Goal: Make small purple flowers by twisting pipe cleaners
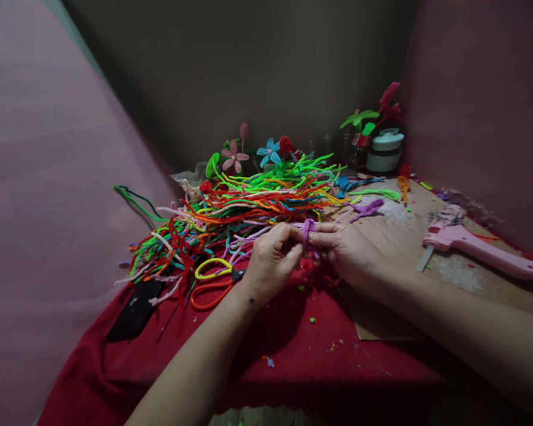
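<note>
While the Left Hand [273,254] and Right Hand [349,251] Pinched, a Purple Loop [309,227] Stood Between Them

Both hands grasped the purple loop at their fingertips, the left hand from one side, the right hand from the other, with its bend standing just above the pinch and its lower part partly hidden. Handling it well seemed to call for a steady left hold and small, even pressure from the right, since soft fibre could crush or slip. The heap of fuzzy stems [257,198] lay just beyond the left hand, where loose ends could snag. Scissors [237,275] rested beside that hand; beyond the right hand lay another purple piece [368,209], and farther to its right, a pink-handled tool [484,244].
</note>
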`<state>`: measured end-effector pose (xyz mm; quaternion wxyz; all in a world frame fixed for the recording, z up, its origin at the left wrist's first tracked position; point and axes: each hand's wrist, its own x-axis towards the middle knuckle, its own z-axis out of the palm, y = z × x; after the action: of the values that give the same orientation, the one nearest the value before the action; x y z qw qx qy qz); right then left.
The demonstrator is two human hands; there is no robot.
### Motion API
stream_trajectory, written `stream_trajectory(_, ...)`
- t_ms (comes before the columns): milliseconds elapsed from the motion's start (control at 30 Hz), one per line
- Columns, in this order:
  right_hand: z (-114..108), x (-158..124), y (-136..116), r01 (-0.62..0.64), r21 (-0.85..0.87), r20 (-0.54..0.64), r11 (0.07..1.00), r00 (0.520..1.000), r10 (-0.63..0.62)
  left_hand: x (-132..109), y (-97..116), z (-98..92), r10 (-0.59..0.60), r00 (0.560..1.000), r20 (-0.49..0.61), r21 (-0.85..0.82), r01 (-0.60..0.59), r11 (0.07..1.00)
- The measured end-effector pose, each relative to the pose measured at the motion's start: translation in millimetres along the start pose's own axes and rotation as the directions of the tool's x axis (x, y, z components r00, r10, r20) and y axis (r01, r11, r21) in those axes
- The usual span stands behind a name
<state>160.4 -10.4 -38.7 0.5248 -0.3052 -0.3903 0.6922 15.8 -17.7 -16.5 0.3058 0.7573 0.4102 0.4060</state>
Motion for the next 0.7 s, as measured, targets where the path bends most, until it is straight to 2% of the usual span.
stream_trajectory(133,-2,0,0,-0.016,0.002,0.035,1.0,0.999,0.016,1,2,-2.5,0.103,0.994,0.017,0.203,-0.105,0.973)
stream_trajectory(200,-2,0,1,-0.034,0.003,0.054,0.999,0.998,0.034,3,4,-3.8,0.109,0.994,0.008,0.235,-0.108,0.966)
stream_trajectory(267,-2,1,0,-0.049,-0.001,0.057,0.999,0.997,0.049,4,5,-4.8,0.054,0.998,-0.013,0.174,-0.051,0.983)
stream_trajectory(333,-2,1,0,-0.054,-0.003,0.039,0.999,0.998,0.055,5,6,-5.2,-0.067,0.998,0.0,0.022,0.067,0.997)
stream_trajectory(400,-2,0,-1,-0.057,-0.002,0.004,0.998,0.998,0.057,5,8,-4.5,-0.2,0.977,0.075,-0.171,0.21,0.963)
stream_trajectory(467,-1,0,-1,-0.063,0.006,-0.004,0.998,0.998,0.063,5,10,-2.9,-0.262,0.949,0.173,-0.327,0.307,0.894)
stream_trajectory(567,0,0,-2,-0.07,0.022,-0.012,0.997,0.997,0.07,6,9,0.4,-0.256,0.95,0.18,-0.417,0.31,0.855)
stream_trajectory(700,0,1,-4,-0.08,0.032,-0.076,0.996,0.994,0.082,6,4,4.0,-0.239,0.962,0.135,-0.392,0.273,0.878)
